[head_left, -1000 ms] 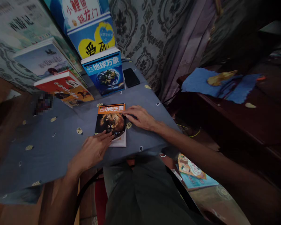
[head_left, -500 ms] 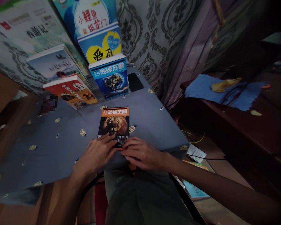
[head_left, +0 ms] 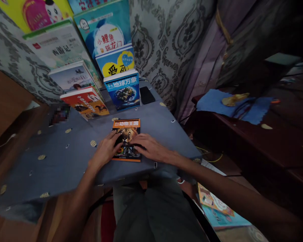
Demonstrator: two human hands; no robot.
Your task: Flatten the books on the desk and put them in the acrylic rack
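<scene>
A book with a lion's face on its cover lies flat near the front edge of the cloth-covered table, its title band away from me. My left hand rests on the left side of the cover, fingers stretched out. From the other side, my right hand lies over the book's right edge with its fingers extended across the cover. Neither hand grips the book. Between the hands, the lion and the small pictures along the bottom show; parts of both side edges are hidden.
Behind it stand a blue earth book, an orange book and several taller books against the patterned wall covering. A black phone lies beside them. To the right, a dark red bench carries a blue cloth. Books lie lower right.
My hands have moved from the book's bottom edge farther up onto its cover, leaving the bottom strip visible. The camera view has shifted, showing more of the books at the back.
</scene>
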